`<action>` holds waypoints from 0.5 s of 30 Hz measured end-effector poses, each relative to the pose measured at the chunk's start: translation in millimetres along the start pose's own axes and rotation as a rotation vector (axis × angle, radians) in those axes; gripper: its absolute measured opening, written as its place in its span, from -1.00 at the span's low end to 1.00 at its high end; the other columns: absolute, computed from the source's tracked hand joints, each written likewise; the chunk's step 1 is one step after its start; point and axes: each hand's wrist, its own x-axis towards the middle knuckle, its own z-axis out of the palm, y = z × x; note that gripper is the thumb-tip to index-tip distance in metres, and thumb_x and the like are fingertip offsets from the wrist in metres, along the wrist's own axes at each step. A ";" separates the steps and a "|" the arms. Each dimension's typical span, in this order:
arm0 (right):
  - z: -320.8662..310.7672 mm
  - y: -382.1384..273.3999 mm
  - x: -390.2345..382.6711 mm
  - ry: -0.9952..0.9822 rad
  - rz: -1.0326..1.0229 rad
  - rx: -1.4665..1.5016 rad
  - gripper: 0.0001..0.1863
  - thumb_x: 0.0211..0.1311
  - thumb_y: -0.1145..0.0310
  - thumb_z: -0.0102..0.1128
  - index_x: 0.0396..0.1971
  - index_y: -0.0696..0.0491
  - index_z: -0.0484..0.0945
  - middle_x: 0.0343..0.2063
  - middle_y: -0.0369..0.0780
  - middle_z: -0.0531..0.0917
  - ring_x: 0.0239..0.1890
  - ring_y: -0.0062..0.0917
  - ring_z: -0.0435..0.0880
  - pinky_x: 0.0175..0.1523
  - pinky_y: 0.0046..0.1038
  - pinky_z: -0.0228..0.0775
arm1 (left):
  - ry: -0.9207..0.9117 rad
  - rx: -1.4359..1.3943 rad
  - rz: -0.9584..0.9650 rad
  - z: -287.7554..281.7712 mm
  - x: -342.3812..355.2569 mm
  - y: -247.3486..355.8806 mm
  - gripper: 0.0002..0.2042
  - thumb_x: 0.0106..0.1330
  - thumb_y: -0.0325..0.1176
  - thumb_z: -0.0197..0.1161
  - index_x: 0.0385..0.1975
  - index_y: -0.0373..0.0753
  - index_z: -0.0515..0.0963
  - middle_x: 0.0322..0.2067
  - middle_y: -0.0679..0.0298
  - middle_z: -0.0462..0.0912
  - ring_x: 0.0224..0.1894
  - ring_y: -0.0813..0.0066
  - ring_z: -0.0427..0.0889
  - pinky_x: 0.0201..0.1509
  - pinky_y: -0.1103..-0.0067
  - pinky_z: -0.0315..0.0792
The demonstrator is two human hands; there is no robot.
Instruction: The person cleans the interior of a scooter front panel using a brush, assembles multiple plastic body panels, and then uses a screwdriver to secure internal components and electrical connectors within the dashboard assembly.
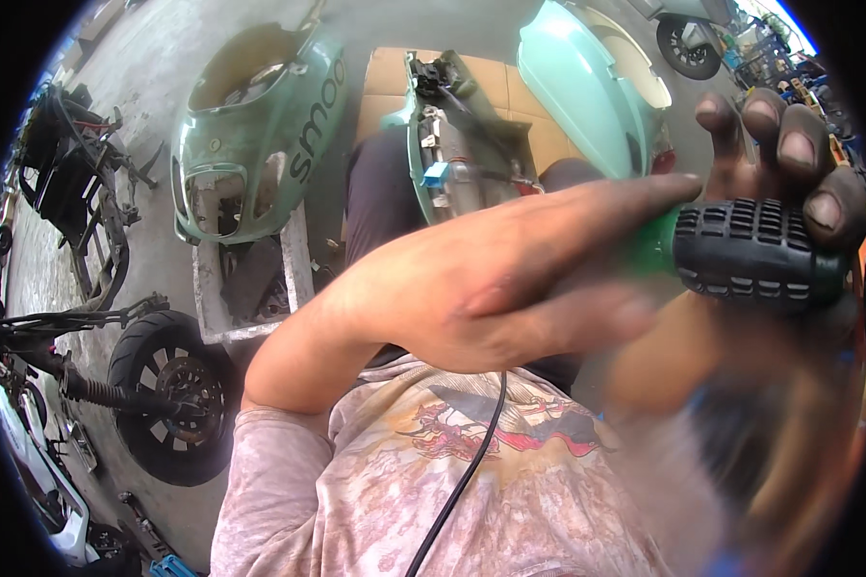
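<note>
At the upper right, my right hand (797, 154) has its fingers curled up behind and around a stubby black ribbed handle (746, 248) with a green part (656, 242) at its left end. What lies beyond the green part is hidden. My left hand (539, 255) reaches across from the left, its fingers stretched toward that green end, one fingertip by the handle's upper edge. Its lower fingers are smeared by motion, and whether they touch the green part is not clear. Dark grime covers the fingers. Beyond the hands, a mint-green body panel (443, 144) with wiring stands between my knees.
Cardboard (380, 82) lies under that panel. A scooter front shell (250, 125) is at the far left, another mint-green shell (582, 91) at the far right. A loose wheel (178, 394) and a black frame (77, 183) lie left. A black cable (467, 481) crosses my shirt.
</note>
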 end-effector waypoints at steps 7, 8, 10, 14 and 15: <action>12.0 4.0 4.2 0.199 0.234 -0.082 -0.38 0.40 -0.09 -0.34 0.17 0.12 0.27 0.06 -0.01 0.39 0.21 -0.23 0.33 0.33 -0.09 0.07 | 0.151 0.186 0.066 -17.3 21.3 11.0 -0.57 0.18 -0.23 0.33 -0.02 -0.31 0.46 -0.43 0.10 0.60 -0.39 0.29 0.60 -0.26 0.43 0.45; 27.4 -1.4 8.2 0.251 0.270 -0.142 -0.33 0.31 -0.12 -0.18 0.19 0.12 0.26 0.04 -0.06 0.42 0.20 -0.24 0.35 0.33 -0.18 0.11 | 0.206 0.330 0.120 -19.0 20.3 12.5 -0.56 0.15 -0.24 0.36 -0.03 -0.31 0.46 -0.44 0.10 0.59 -0.41 0.26 0.60 -0.28 0.42 0.44; 35.5 -16.2 9.6 0.285 0.256 -0.168 -0.34 0.30 -0.11 -0.17 0.18 0.12 0.26 0.03 -0.06 0.42 0.18 -0.25 0.36 0.31 -0.18 0.11 | 0.244 0.631 0.094 -14.2 25.6 32.0 -0.48 0.09 -0.24 0.39 0.03 -0.32 0.42 -0.42 0.06 0.59 -0.39 0.21 0.61 -0.27 0.41 0.45; 33.1 -18.4 5.7 0.308 0.191 -0.111 -0.35 0.28 -0.08 -0.16 0.17 0.14 0.27 0.01 -0.07 0.42 0.15 -0.26 0.36 0.28 -0.18 0.12 | 0.290 0.672 0.131 4.3 25.7 24.2 -0.39 0.06 -0.27 0.39 0.10 -0.36 0.34 -0.28 0.01 0.58 -0.26 0.13 0.58 -0.16 0.39 0.43; 31.6 -17.0 4.6 0.317 0.183 -0.102 -0.35 0.27 -0.07 -0.16 0.17 0.14 0.27 0.01 -0.07 0.42 0.14 -0.26 0.36 0.27 -0.18 0.13 | 0.242 0.586 0.086 3.7 23.4 23.0 -0.38 0.06 -0.30 0.39 0.12 -0.38 0.32 -0.20 0.02 0.56 -0.17 0.17 0.56 -0.09 0.38 0.41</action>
